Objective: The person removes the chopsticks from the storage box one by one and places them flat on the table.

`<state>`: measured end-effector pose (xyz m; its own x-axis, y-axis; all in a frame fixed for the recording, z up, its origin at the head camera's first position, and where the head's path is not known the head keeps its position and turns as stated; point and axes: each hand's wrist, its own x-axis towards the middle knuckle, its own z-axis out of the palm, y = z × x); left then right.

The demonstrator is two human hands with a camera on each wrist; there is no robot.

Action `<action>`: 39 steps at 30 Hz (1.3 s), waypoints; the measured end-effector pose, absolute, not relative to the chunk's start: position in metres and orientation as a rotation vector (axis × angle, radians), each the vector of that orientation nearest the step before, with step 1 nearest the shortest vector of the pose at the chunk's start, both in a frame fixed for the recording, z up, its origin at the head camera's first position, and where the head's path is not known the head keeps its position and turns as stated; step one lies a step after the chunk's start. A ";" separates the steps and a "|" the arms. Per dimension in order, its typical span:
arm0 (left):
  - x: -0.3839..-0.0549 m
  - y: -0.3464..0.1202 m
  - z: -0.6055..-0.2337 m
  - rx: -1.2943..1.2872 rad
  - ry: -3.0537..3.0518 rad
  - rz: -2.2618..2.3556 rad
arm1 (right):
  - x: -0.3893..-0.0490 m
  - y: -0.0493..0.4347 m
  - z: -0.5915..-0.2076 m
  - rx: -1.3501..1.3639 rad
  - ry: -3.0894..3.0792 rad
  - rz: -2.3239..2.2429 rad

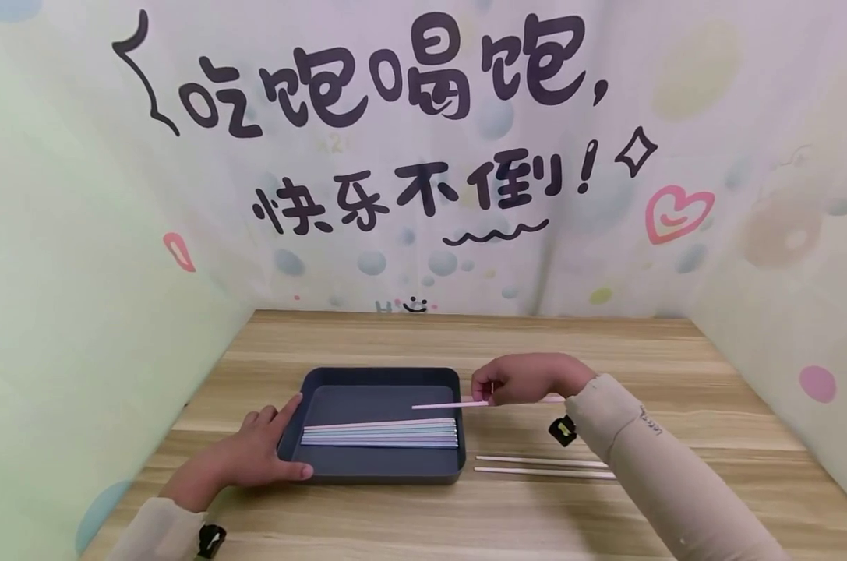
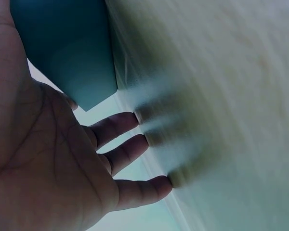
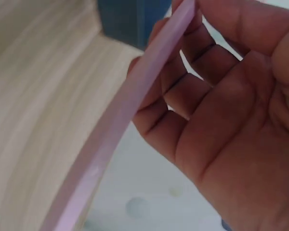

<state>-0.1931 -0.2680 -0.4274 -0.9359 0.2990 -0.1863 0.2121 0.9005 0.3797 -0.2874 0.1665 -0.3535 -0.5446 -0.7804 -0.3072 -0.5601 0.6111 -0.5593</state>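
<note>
A pale pink chopstick (image 1: 446,405) is pinched between the thumb and fingers of my right hand (image 1: 524,377). Its left end reaches over the right wall of a dark grey tray (image 1: 374,478), level with the tray's inside. In the right wrist view the chopstick (image 3: 111,120) runs past the palm. Several pastel chopsticks (image 1: 381,433) lie side by side in the tray. My left hand (image 1: 258,450) rests against the tray's left side, thumb at the front left corner. In the left wrist view, its extended fingers (image 2: 130,154) touch the tabletop.
Two more pale chopsticks (image 1: 528,471) lie on the wooden table (image 1: 395,518) to the right of the tray, partly under my right forearm. A printed backdrop (image 1: 423,273) stands behind the table, with pale side walls at left and right.
</note>
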 end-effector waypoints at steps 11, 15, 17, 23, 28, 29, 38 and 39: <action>-0.194 -0.268 -0.427 0.395 2.831 0.510 | -0.280 0.207 -0.362 -0.941 2.289 -0.440; -0.195 -0.269 -0.429 0.407 2.843 0.495 | -0.277 0.222 -0.363 -0.916 2.296 -0.408; -0.195 -0.270 -0.429 0.415 2.850 0.487 | -0.275 0.228 -0.366 -0.903 2.296 -0.421; -0.196 -0.269 -0.428 0.421 2.845 0.486 | -0.266 0.242 -0.383 -0.868 2.262 -0.521; -0.196 -0.269 -0.430 0.412 2.832 0.496 | -0.259 0.249 -0.393 -0.896 2.294 -0.479; -0.196 -0.269 -0.430 0.411 2.831 0.496 | -0.258 0.250 -0.394 -0.899 2.297 -0.479; -0.196 -0.268 -0.428 0.412 2.831 0.491 | -0.252 0.254 -0.398 -0.927 2.331 -0.484; -0.196 -0.268 -0.428 0.412 2.831 0.493 | -0.252 0.254 -0.399 -0.932 2.335 -0.484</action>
